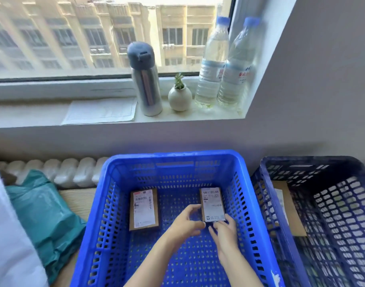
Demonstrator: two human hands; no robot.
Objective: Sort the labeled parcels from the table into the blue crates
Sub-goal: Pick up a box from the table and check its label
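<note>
Both hands are inside the bright blue crate (173, 157), at the near end of the held parcel (212, 201), a small brown box w/ its white label up, in the crate's right half toward the far wall. The left hand (184, 223) curls round the near-left corner, fingers on the side edge and thumb below. The right hand (226, 232) pinches the near edge w/ its fingertips. Can't tell whether the box already sits flat on the crate floor.

Risks, as a judgement: if released while tilted, it could tip label-down or slide. The crate's right wall is close, so a nudge could wedge it there. A wide withdrawal of the left arm could knock the second parcel (144, 208), which lies label-up in the crate's left half. A misread label would mean the wrong crate.

Around it: the dark blue crate (314, 162) is just right of the bright one, w/ a flat parcel (286, 206) inside. Left of the crate, a teal mailer (44, 214) and a white mailer (9, 235) wait on the tabletop (79, 200). Beyond it, on the windowsill, stand a flask (145, 79), a plant pot (180, 97), water bottles (213, 65) and a paper sheet (100, 111). Nothing blocks the hands.
</note>
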